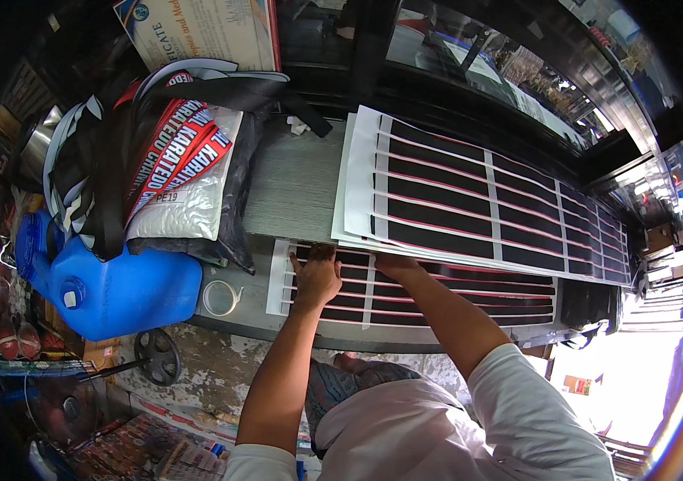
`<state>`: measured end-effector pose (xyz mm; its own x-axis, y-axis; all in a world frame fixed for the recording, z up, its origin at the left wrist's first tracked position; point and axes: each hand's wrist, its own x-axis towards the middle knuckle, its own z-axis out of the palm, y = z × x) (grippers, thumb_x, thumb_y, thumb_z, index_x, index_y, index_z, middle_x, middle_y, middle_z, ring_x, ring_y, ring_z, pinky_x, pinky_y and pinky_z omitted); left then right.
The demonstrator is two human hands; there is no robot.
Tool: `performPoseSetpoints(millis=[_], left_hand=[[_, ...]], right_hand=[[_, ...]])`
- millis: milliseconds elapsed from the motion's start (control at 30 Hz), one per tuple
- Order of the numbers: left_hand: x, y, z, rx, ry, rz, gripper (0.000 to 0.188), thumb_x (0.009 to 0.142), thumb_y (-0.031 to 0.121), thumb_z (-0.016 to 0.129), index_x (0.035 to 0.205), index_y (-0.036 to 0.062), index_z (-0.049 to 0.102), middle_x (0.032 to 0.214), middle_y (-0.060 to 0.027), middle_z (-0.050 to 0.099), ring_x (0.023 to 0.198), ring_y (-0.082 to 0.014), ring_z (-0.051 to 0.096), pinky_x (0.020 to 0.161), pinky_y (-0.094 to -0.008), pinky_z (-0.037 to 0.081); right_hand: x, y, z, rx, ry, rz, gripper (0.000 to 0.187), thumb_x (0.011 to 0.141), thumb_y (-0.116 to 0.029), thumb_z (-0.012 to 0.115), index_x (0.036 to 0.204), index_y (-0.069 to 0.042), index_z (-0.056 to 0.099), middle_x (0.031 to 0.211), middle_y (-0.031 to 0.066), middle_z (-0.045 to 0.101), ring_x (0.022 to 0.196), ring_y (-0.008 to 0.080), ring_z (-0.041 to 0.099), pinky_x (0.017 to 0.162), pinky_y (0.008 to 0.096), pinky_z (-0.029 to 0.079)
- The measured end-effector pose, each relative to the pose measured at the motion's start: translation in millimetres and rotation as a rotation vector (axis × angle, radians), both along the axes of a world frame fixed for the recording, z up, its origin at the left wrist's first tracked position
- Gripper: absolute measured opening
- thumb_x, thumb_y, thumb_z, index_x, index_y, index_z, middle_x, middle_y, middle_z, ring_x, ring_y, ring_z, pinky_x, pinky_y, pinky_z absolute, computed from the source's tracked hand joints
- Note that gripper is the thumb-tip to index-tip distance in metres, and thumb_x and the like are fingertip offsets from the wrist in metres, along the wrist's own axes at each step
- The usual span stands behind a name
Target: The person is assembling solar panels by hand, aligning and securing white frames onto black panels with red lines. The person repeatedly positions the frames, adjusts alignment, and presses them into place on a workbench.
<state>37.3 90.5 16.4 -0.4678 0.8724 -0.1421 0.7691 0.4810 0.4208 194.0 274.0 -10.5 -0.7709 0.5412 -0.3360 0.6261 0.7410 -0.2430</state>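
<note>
- A grey wood-grain counter [293, 188] carries everything; both hands work at its near edge.
- Just beyond the hands lies a stack of large white sheets printed with long black strips edged in red [470, 204], its near edge overlapping the sheet being handled.
- That lower printed sheet of black and red strips [453, 298] lies flat under both hands.
- The left hand [317, 276] presses down on its left part, fingers together and flat, clamped on nothing.
- The right hand [396, 263] reaches to the stack's edge; I cannot tell whether its fingers pinch anything.
- It looks like the sheet is being squared or slid; the next move calls for steady, even pressure.
- Left of the grip: a black bag with red-and-white banners [173, 172], a blue plastic jerrycan [117, 293], and a small roll of clear tape [221, 297], crowding that side.
</note>
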Motion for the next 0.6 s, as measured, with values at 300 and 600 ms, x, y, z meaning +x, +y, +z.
performPoseSetpoints(millis=[300,600], left_hand=[[-1.1,0.3,3.6,-0.006,-0.025,0.000,0.055,0.111,0.035,0.058,0.162,0.0175,0.052,0.163,-0.0145,0.055,0.151,-0.0380,0.052,0.121,-0.0875,0.020],[1.9,2.4,12.0,0.012,-0.070,0.001,0.055,0.112,0.036,0.057,0.162,0.0156,0.052,0.169,-0.0151,0.048,0.156,-0.0393,0.046,0.122,-0.0875,0.016]], right_hand=[[-1.7,-8.4,5.3,0.144,-0.028,0.028,0.044,0.094,-0.009,0.059,0.135,-0.010,0.073,0.132,0.0221,0.075,0.124,0.0411,0.071,0.105,0.0553,0.057],[35.7,-25.1,-21.3,0.500,0.508,0.101,0.035,0.086,-0.004,0.068,0.117,-0.013,0.080,0.106,0.0178,0.074,0.095,0.0414,0.075,0.077,0.0560,0.060]])
